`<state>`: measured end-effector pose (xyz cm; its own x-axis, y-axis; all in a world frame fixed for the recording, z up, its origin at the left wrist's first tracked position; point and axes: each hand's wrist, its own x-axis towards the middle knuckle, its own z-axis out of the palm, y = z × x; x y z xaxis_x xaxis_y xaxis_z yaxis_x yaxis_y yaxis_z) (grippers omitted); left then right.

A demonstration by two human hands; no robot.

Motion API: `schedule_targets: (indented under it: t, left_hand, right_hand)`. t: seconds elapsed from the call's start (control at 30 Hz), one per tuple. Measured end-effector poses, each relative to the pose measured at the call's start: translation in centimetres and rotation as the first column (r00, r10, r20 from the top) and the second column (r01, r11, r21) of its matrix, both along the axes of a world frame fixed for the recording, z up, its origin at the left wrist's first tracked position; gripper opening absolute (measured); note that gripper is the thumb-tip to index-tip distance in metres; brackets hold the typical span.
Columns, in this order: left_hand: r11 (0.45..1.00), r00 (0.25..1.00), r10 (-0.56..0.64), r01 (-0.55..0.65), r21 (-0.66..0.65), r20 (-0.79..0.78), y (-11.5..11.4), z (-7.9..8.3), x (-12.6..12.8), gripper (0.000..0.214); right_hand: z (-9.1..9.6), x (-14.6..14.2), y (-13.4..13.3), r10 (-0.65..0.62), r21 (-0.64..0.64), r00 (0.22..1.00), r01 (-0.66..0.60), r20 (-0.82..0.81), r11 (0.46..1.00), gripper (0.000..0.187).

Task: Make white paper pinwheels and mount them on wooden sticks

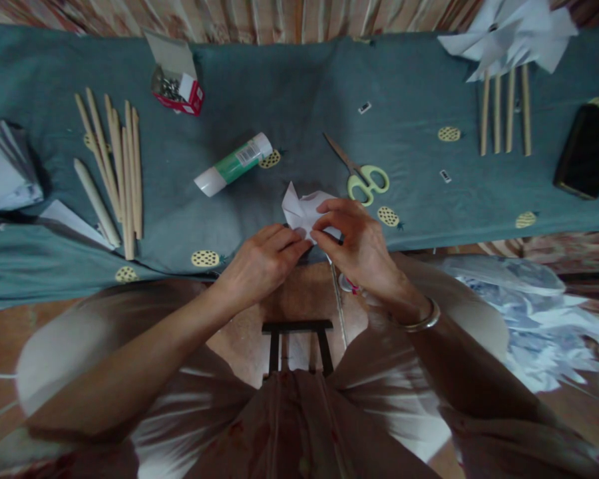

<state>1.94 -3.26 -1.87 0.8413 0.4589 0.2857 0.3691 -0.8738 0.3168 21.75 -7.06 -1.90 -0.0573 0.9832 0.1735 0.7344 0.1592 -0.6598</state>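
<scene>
A folded white paper pinwheel (297,211) is held at the table's near edge, its pointed blades standing up. My left hand (274,256) pinches its lower left side, thumb and fingers closed on the paper. My right hand (354,233) curls over its right side, with the thumb and index fingertip pressed near the middle; whether a pin lies between them is hidden. Just beyond the right hand lie scissors (362,176) with pale green handles. A green and white glue stick (234,164) rests on its side further left.
Wooden sticks (124,173) lie in a bunch at left, beside stacked white paper (4,166). An open red box (180,93) holds small metal pieces. Finished paper pinwheels (514,40) on sticks lie at far right, near a black phone (588,152). A plastic bag of paper (544,319) stands below.
</scene>
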Motion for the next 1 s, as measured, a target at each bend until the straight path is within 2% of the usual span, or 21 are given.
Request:
schedule_targets:
  t: [0.3, 0.73, 1.0]
  left_hand:
    - [1.0, 1.0, 0.004, -0.004, 0.019, 0.006, 0.0, -0.1, 0.1, 0.021]
    - [1.0, 1.0, 0.025, -0.025, 0.011, -0.006, -0.1, -0.2, 0.1, 0.02]
    - [1.0, 1.0, 0.013, -0.013, -0.004, 0.018, -0.1, -0.3, 0.1, 0.021]
  right_hand:
    - [-0.2, 0.0, -0.3, 0.005, 0.058, 1.0, -0.006, 0.023, 0.998, 0.013]
    - [0.5, 1.2, -1.3, 0.122, 0.05, 0.987, -0.128, 0.101, 0.991, 0.018]
    - [0.4, 0.9, -1.3, 0.131, 0.045, 0.981, -0.138, 0.142, 0.989, 0.017]
